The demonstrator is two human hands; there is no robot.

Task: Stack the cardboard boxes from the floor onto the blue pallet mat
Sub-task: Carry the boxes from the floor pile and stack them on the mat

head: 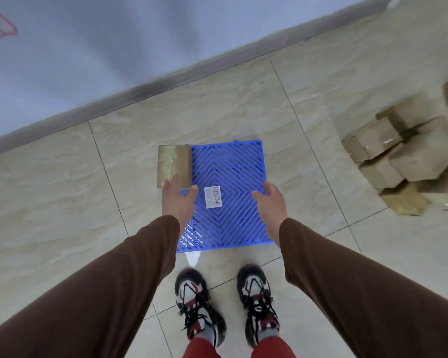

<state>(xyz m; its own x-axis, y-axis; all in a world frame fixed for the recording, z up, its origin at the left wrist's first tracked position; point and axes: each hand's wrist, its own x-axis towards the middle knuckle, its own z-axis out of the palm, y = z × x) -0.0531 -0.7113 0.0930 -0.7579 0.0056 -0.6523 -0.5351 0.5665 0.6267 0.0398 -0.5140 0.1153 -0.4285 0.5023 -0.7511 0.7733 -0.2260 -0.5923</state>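
A blue slatted pallet mat (230, 171) lies on the tiled floor in front of my feet, with a white barcode label (213, 196) on it. One taped cardboard box (173, 164) sits at the mat's far left corner. My left hand (179, 196) hangs just at the near end of that box, fingers apart; whether it touches the box I cannot tell. My right hand (269, 200) hovers over the mat's right edge, fingers spread and holding nothing. A heap of several cardboard boxes (409, 156) lies on the floor to the right.
A pale wall with a grey skirting board (166, 81) runs diagonally behind the mat. My two sneakers (225, 303) stand on the tiles just short of the mat's near edge. Beige floor tiles (49, 202) spread to the left.
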